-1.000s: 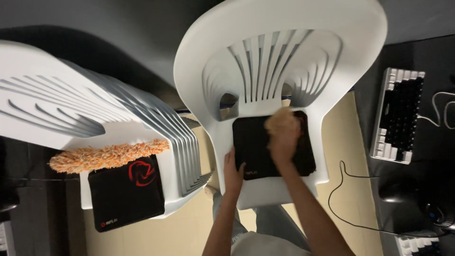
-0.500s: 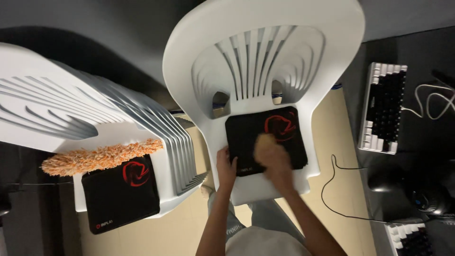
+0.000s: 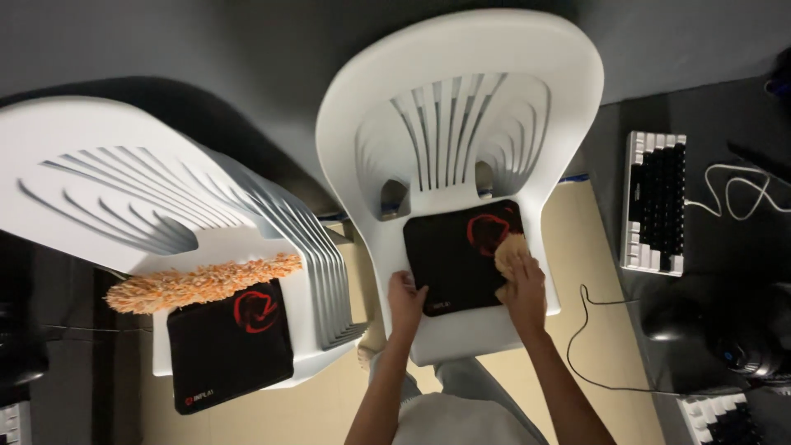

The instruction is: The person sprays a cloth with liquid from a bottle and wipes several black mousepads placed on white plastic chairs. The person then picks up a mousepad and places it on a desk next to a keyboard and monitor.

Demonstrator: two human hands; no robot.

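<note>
Now my right hand (image 3: pixel 522 284) has slid from the black mat's (image 3: pixel 457 259) front edge to its right side, fingers closed on the tan cloth (image 3: pixel 510 250) beside the red emblem. My left hand (image 3: pixel 405 301) still pins the mat's front-left corner, fingers pressed flat, on the white chair seat (image 3: pixel 461 338).

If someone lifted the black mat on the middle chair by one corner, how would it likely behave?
The black mat looks thin and lies flat on the chair seat, so it would probably droop. The left hand pins its corner while the right hand presses a cloth, suggesting it slides on smooth plastic.
</note>
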